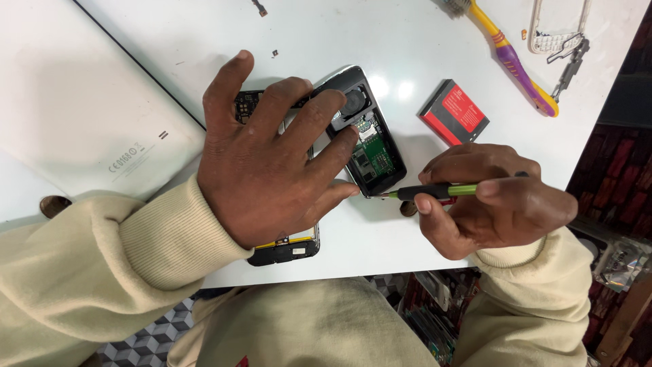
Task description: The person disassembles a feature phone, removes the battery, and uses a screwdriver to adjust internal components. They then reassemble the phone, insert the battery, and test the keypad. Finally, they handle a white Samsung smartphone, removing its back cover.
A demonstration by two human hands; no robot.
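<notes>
Two hands in cream knitted sleeves work over a white bench (407,61); nearest the wearer, the left hand (272,156) lies spread and flat, palm down, its fingers wide apart and closed on nothing, covering most of a stripped smartphone (285,250) whose black lower end and a strip of yellow show below the wrist; the fingertips of that hand press on a smaller black phone body (370,146), back cover off, which lies at a slant just beyond and partly over the smartphone, its green circuit board and round speaker bared; the right hand (489,200) is curled tight round a slim screwdriver (435,191) with a green and black shaft, thumb and fingers pinching it, the tip touching the lower corner of the small phone body beside the left little finger; just past the right hand a red and black battery (454,112) lies flat, apart from both phones; further off, at the far right edge, lie a yellow and purple toothbrush (513,64), a white phone frame (557,27) and metal tweezers (570,64); to the left a white laptop (75,102) rests upside down.
</notes>
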